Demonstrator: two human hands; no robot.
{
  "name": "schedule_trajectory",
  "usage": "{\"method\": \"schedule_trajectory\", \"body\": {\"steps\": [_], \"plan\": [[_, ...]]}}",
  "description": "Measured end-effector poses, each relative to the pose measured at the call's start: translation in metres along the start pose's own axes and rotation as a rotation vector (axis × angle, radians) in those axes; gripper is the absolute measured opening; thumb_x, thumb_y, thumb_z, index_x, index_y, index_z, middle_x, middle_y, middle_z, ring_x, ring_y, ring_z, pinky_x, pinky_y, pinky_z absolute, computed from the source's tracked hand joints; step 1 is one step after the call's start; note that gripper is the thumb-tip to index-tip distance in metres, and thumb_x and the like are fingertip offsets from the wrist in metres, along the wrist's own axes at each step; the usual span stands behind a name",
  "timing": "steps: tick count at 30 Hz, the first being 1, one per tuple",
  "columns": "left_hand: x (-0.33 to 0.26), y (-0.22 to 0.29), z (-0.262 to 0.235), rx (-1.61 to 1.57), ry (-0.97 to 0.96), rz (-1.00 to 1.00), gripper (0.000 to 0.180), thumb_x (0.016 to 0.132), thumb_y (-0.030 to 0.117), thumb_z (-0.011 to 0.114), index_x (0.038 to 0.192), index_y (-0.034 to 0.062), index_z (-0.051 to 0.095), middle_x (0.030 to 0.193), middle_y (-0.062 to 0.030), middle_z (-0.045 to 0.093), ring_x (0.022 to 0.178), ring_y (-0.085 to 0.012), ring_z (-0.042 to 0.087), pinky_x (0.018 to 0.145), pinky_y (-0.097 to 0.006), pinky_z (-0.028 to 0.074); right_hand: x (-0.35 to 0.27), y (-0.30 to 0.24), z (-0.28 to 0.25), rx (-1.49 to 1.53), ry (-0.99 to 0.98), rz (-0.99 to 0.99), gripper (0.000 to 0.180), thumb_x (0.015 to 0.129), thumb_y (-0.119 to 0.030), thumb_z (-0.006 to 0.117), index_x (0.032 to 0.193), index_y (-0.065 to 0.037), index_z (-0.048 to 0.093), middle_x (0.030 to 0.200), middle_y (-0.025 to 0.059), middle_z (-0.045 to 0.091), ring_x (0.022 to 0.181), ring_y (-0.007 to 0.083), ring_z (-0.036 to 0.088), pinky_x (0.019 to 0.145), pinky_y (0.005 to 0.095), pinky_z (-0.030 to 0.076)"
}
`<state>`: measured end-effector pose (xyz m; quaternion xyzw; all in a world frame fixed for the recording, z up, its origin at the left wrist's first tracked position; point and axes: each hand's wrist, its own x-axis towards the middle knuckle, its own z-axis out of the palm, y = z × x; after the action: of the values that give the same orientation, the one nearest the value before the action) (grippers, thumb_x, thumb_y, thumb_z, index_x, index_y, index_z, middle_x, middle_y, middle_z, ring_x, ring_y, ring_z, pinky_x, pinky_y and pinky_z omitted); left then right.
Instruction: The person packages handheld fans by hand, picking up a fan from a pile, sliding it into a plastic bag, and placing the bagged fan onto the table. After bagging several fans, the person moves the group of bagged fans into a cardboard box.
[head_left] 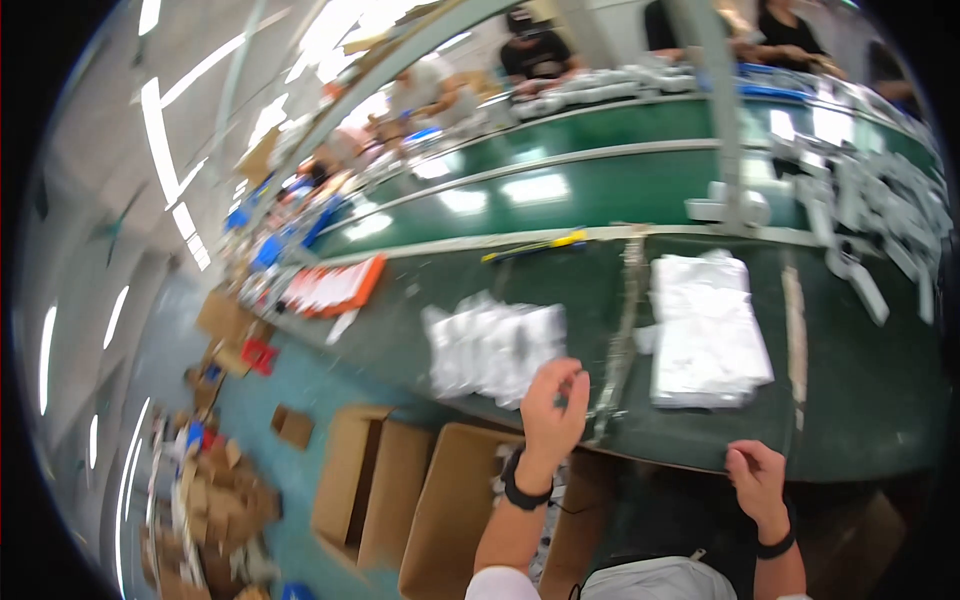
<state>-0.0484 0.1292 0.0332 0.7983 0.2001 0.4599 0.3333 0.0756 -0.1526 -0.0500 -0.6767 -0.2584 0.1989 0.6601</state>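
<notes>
Fingers of the left hand [552,402] curl together at the near edge of a loose heap of clear plastic bags [492,348] on the green table [860,390], seemingly pinching one bag, though blur hides the grip. Well to the right, the right hand [757,478] rests half-closed and empty on the table's edge, below a neat white stack of bags [706,330]; an orange-rimmed tray [335,286] lies far left, and open cardboard boxes [400,495] stand on the floor.

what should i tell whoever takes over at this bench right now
Left hand: raised at the near edge of the green table, fingers curled, touching the loose pile of clear bags; whether it grips one cannot be told.
Right hand: at the table's near edge, holding nothing visible.
A neater stack of white bags lies right of the metal strip.
Open cardboard boxes stand on the floor below.
Progress: not readable from this view.
</notes>
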Motion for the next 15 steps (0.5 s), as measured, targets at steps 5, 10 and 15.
{"method": "schedule_trajectory", "body": {"steps": [5, 10, 15], "plan": [[-0.063, -0.022, 0.051, -0.175, -0.208, -0.305, 0.011, 0.091, 0.009, 0.065, 0.09, -0.0023, 0.065, 0.079, -0.0032, 0.064, 0.068, -0.007, 0.057, 0.061, -0.021, 0.046, 0.013, -0.058, -0.028, 0.059, 0.01, 0.052, 0.014, 0.088, -0.005, 0.067, 0.101, 0.001, 0.067, 0.079, -0.0003, 0.064, 0.068, 0.0037, 0.055, 0.059, 0.0195, 0.045], [-0.073, -0.022, 0.073, -0.267, -0.164, -0.495, 0.013, 0.091, 0.01, 0.065, 0.086, -0.0023, 0.065, 0.069, -0.0022, 0.063, 0.062, -0.0077, 0.057, 0.057, -0.021, 0.045, 0.049, -0.084, -0.109, -0.304, 0.45, -0.125, 0.016, 0.088, -0.007, 0.066, 0.102, 0.001, 0.064, 0.085, -0.0002, 0.063, 0.076, 0.0054, 0.056, 0.068, 0.0222, 0.047], [-0.075, -0.023, 0.075, -0.269, -0.201, -0.464, 0.016, 0.093, 0.012, 0.062, 0.087, -0.0018, 0.064, 0.069, -0.0028, 0.061, 0.059, -0.0079, 0.056, 0.053, -0.021, 0.045, 0.128, -0.048, -0.179, -0.905, 0.733, -0.141, 0.047, 0.08, -0.023, 0.07, 0.12, -0.002, 0.055, 0.113, 0.0127, 0.06, 0.099, 0.0237, 0.06, 0.083, 0.0345, 0.05]]}}
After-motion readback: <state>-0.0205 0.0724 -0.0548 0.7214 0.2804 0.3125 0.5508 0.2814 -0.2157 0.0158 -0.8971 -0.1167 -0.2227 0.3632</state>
